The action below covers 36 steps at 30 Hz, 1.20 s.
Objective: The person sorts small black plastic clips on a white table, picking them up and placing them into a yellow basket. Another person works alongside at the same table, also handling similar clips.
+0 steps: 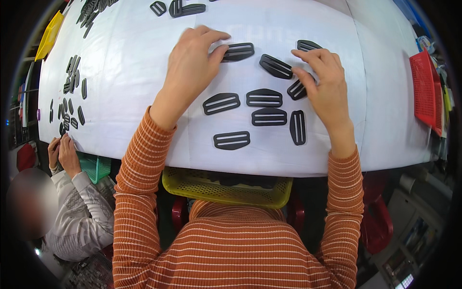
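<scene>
At upper centre, the left hand (192, 60) is hovering at a black buckle (239, 52), its grip spread; the right hand (326, 79), also parted, is hovering beside a second buckle (275, 66). More buckles (232, 140) are lying flat (perhaps so each shows whole) on the white surface (130, 96), a yellow basket (211, 194) sitting lower centre.

We look down from the wearer's head through one fisheye lens, facing forward over the striped sweater (240, 241), which fills the lower middle close to us, onto the counter (130, 86) beyond. Edges bend toward a dark rim; a co-worker (79, 229) falls at far left.
</scene>
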Each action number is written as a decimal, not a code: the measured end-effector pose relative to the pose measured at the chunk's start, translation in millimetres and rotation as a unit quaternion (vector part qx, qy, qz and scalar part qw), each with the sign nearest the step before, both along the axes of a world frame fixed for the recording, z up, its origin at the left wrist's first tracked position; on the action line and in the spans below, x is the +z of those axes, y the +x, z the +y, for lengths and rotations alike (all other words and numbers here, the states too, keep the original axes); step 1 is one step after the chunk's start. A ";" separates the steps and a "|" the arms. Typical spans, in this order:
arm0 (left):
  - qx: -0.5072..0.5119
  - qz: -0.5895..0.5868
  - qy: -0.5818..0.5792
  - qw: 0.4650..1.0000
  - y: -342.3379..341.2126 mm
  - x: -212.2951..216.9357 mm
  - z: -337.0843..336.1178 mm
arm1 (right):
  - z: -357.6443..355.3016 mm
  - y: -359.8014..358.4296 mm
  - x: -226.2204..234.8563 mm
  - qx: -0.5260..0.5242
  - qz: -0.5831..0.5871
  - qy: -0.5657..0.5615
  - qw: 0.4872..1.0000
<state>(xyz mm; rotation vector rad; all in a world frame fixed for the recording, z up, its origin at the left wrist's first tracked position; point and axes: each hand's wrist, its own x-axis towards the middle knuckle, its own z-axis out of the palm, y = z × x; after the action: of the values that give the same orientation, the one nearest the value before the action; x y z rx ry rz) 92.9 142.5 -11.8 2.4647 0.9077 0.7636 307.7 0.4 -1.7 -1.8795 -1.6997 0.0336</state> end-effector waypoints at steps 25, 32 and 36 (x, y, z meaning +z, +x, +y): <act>-0.046 -0.087 -0.022 0.995 -0.2 -0.5 -29.5 | 14.0 55.5 -14.8 -0.004 -0.154 0.024 0.988; 0.056 -0.100 -0.027 0.993 -25.7 -2.7 4.8 | -4.1 38.4 -13.6 -0.001 0.012 0.017 1.000; 0.088 -0.105 -0.053 0.989 -29.2 0.5 9.2 | -8.4 39.5 -14.4 -0.006 0.018 0.011 1.000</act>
<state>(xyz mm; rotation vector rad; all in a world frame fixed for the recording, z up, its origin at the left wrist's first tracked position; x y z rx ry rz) 63.7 151.7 -11.2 2.1851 1.0634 0.9880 347.2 -8.0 -16.0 -1.8614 -1.6586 0.0421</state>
